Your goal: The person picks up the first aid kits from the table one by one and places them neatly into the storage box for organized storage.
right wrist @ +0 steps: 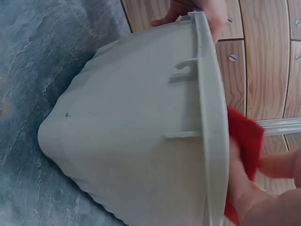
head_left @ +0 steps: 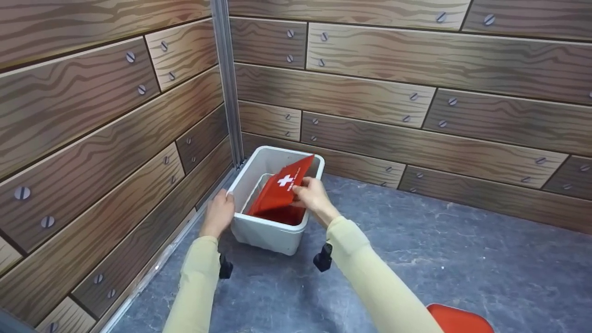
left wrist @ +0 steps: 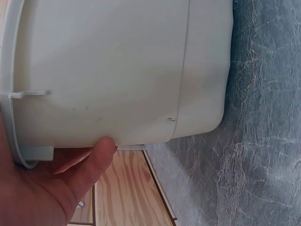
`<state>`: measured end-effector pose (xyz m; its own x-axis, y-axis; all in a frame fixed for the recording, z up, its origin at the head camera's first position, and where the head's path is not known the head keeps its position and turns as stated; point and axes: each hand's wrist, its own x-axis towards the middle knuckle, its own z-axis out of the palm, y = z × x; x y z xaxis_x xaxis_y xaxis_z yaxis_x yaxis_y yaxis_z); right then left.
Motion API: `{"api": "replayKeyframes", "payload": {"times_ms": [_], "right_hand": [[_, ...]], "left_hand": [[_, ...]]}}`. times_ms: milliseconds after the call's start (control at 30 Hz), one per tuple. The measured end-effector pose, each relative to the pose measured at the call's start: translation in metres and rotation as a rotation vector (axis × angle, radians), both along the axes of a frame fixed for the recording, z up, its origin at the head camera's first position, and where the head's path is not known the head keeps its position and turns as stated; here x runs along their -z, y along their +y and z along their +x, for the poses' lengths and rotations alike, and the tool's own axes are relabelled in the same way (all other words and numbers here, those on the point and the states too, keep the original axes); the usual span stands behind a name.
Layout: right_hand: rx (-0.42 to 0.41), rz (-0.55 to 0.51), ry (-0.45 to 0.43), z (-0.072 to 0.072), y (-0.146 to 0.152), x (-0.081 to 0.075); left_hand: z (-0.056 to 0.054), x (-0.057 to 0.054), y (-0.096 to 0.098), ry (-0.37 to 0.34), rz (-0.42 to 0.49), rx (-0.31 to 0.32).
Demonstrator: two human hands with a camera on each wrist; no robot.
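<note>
A white plastic bin (head_left: 263,233) stands on the floor in the corner. My left hand (head_left: 218,213) grips its left rim; in the left wrist view the thumb (left wrist: 96,162) lies against the outer wall. My right hand (head_left: 314,198) pinches the edge of a red first aid pouch (head_left: 273,194) with a white cross. The pouch stands tilted inside the bin, its upper corner above the rim. In the right wrist view, part of the red pouch (right wrist: 247,136) shows between thumb and fingers, behind the rim. The pouch's lower part is in shadow inside the bin.
Wood-patterned walls (head_left: 370,106) meet at a grey metal post (head_left: 226,83) behind the bin. The grey marbled floor (head_left: 444,240) extends to the right. A red object (head_left: 462,319), partly cut off, lies at the lower right. A thin white edge (head_left: 252,192) shows inside the bin.
</note>
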<state>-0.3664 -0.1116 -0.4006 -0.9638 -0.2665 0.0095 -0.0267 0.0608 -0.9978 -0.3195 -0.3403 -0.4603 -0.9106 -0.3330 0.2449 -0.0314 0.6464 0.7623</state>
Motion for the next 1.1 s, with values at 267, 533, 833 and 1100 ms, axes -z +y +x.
{"api": "replayKeyframes", "payload": {"times_ms": [267,533,833,1100], "right_hand": [[0.083,0.36,0.246,0.011,0.023,-0.002],[0.142,0.379,0.41,0.016,0.088,0.003],[0.228,0.432,0.423,0.032,0.165,-0.006],[0.257,0.495,0.429,0.059,0.215,-0.011]], "left_hand": [[-0.001,0.001,0.004,-0.005,0.002,0.019],[0.002,0.001,0.007,-0.035,-0.021,0.024],[0.005,0.003,0.001,-0.046,-0.016,0.028],[0.006,-0.002,-0.002,-0.037,-0.028,0.021]]}}
